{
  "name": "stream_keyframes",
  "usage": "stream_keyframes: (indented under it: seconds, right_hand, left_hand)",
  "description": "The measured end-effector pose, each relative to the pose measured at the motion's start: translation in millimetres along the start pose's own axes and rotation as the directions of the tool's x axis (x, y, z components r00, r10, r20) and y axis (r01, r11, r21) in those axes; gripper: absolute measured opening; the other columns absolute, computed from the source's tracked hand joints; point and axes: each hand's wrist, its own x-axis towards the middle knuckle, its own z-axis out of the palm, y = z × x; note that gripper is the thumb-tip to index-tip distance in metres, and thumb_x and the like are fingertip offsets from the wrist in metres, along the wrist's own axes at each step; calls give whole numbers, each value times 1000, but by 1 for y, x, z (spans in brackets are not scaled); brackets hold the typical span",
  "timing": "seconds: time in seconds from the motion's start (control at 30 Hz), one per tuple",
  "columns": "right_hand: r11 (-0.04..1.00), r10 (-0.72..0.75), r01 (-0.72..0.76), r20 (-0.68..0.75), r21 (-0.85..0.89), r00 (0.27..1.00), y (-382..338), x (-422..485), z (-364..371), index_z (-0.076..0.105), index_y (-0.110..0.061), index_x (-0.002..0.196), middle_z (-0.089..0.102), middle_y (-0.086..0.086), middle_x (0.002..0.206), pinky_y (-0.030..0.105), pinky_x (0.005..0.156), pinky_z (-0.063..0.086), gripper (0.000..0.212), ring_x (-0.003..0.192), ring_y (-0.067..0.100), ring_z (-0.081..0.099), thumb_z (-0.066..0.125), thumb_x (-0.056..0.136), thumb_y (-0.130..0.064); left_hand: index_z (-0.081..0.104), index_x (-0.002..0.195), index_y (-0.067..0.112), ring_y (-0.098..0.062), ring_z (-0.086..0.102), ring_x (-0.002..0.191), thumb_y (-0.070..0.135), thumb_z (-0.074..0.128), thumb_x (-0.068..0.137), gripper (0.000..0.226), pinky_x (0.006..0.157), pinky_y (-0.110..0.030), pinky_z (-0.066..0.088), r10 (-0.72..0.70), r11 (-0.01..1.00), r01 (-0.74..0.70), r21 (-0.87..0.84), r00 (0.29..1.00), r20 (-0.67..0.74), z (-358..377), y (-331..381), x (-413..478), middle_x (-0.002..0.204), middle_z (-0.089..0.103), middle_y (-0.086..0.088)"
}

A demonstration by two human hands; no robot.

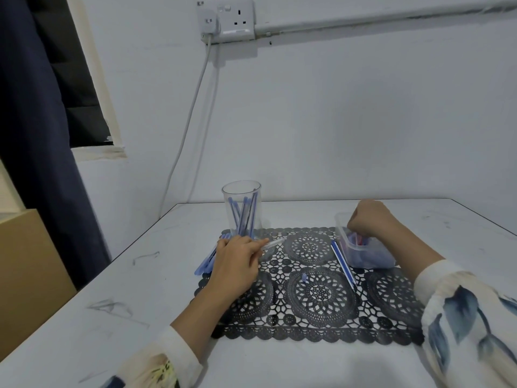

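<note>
My left hand [235, 261] rests on the left edge of a black lace placemat [319, 326] and pinches a clear pen [272, 244] that points right. Just behind it stands a clear plastic cup [242, 210] holding several blue pens. A bundle of blue pens [207, 261] lies on the table left of that hand. My right hand [369, 219] reaches, fingers curled, into a clear plastic box [363, 252] with red and blue pens inside; what it grips is hidden. A blue-and-white pen [342, 261] lies on the mat beside the box. A small blue cap [305, 278] lies mid-mat.
The white table [140, 317] carries pencil scuffs and stands against a white wall. A wall socket [226, 19] has a cable hanging down behind the cup. A dark curtain [36, 121] and a brown box [25, 261] are at the left.
</note>
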Motion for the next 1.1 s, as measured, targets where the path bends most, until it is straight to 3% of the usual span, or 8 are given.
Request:
stream_keyframes:
  seconds: [0.1,0.23,0.4,0.53,0.67,0.73,0.9,1.1]
  right_hand:
    - [985,-71,85,-94,149,993,-6,-1,-7,74,-8,90,72,9,90,28,70,52,20,82,22,66,57,80,-4]
    - [936,-199,243,-188,253,962,-16,-17,-17,71,-13,105,70,6,101,21,72,43,29,84,16,62,55,85,1]
    - [916,-334,381,-287,125,898,-24,-39,-18,69,-14,109,69,3,93,17,76,38,26,81,13,57,67,83,-12]
    - [892,-430,453,-337,-13,837,-25,-52,-5,71,-13,102,60,5,98,29,76,42,18,88,21,57,62,88,-19]
    - [783,-593,610,-440,-120,674,-19,-63,15,74,-7,89,65,8,87,37,70,48,11,77,30,61,69,80,-7]
    - [729,-662,657,-440,-191,606,-16,-69,28,73,-7,87,67,8,77,36,62,51,23,66,30,62,76,67,4]
    - [696,-708,671,-403,-256,580,-9,-80,50,70,-15,103,63,3,70,24,40,42,72,55,20,59,79,39,16]
    - [694,-718,667,-335,-272,610,-7,-81,58,62,-27,119,68,-2,74,26,48,50,82,60,15,62,87,46,0]
  left_hand:
    - [51,130,33,-10,46,94,22,46,96,37,87,-25,22,-1,1000,1,-10,1000,-2,0,-1,0,92,59,12]
    - [51,130,34,-9,45,94,22,46,96,37,88,-25,22,0,1000,0,-14,1000,-7,-1,-1,0,91,58,12]
    - [53,130,32,-11,46,94,21,47,95,37,89,-27,25,6,1000,-6,-29,1000,0,-1,-1,-1,94,60,11]
    - [54,129,32,-10,45,92,21,48,95,36,89,-28,26,8,999,-8,-50,1000,0,-1,-1,-3,89,57,12]
    - [54,128,32,-12,47,95,19,48,95,36,88,-28,25,10,998,-10,-64,1000,-1,-2,0,-4,92,60,10]
    - [55,128,32,-13,48,96,18,49,94,37,89,-29,25,12,997,-12,-74,1000,-8,-3,1,-5,93,61,8]
    - [57,125,36,-12,48,98,17,51,93,37,88,-29,24,28,998,-30,-63,999,-28,-4,1,-6,96,63,8]
    - [58,120,40,-10,46,97,14,55,89,41,89,-30,25,41,997,-42,-59,999,-26,-6,4,-5,97,62,12]
